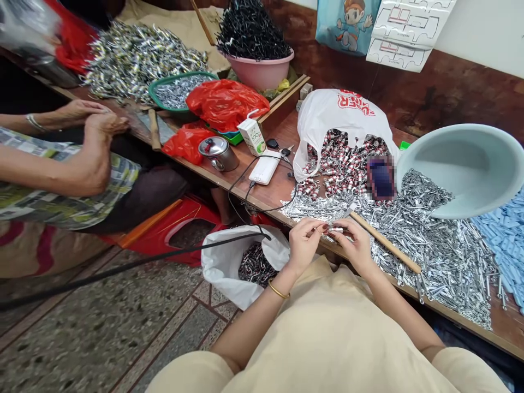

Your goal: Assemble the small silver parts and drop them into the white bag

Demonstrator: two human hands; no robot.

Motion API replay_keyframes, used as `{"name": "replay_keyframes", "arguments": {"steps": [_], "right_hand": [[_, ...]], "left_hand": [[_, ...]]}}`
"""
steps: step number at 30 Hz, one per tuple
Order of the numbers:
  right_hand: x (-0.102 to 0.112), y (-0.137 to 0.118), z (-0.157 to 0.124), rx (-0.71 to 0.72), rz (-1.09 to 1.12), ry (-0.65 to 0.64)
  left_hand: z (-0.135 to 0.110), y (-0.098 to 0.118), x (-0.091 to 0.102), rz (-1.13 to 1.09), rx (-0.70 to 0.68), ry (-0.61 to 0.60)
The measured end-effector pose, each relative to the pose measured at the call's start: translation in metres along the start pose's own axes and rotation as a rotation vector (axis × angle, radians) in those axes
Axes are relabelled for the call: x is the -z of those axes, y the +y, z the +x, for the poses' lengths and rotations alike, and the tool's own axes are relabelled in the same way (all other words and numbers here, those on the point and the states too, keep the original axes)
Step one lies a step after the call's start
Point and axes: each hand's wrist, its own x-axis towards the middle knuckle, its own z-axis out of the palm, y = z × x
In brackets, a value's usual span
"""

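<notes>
My left hand (303,243) and my right hand (357,243) meet at the table's front edge, fingertips closed in a pinch. A small silvery metal part (336,230) sits between the right fingertips. My left fingers press close beside it, and whatever they grip is too small to make out. Just beyond my hands lies a hammer with a wooden handle (385,241), on a spread of loose silvery metal pieces (446,267). Behind them, red-and-silver metal parts (344,164) spill from a white plastic bag (347,109).
A grey-blue basin (483,164) lies tipped on the right, by light-blue pieces (501,245). Cables run from a white power bank (265,168) near a metal cup (219,154). Below stands an open white sack (229,278). At left, a co-worker's hands (96,117) are together.
</notes>
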Motion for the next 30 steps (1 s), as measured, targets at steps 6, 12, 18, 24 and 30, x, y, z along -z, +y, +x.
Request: {"name": "replay_keyframes", "arguments": {"steps": [6,12,18,24,30], "right_hand": [[0.015,-0.013,0.004,0.046,0.027,-0.089],[0.020,-0.018,0.001,0.066,0.004,-0.038],[0.019,-0.020,0.000,0.080,0.060,-0.038],[0.018,-0.020,-0.005,0.052,0.033,0.007],[-0.002,-0.006,-0.024,-0.129,0.257,0.176]], "left_hand": [[0.004,0.011,0.010,0.049,-0.140,-0.079],[0.005,0.015,0.006,0.012,-0.071,-0.041],[0.007,0.018,0.008,0.003,-0.156,-0.091],[0.010,0.014,0.013,-0.045,-0.131,-0.156],[-0.010,-0.003,-0.010,-0.322,0.103,-0.163]]}}
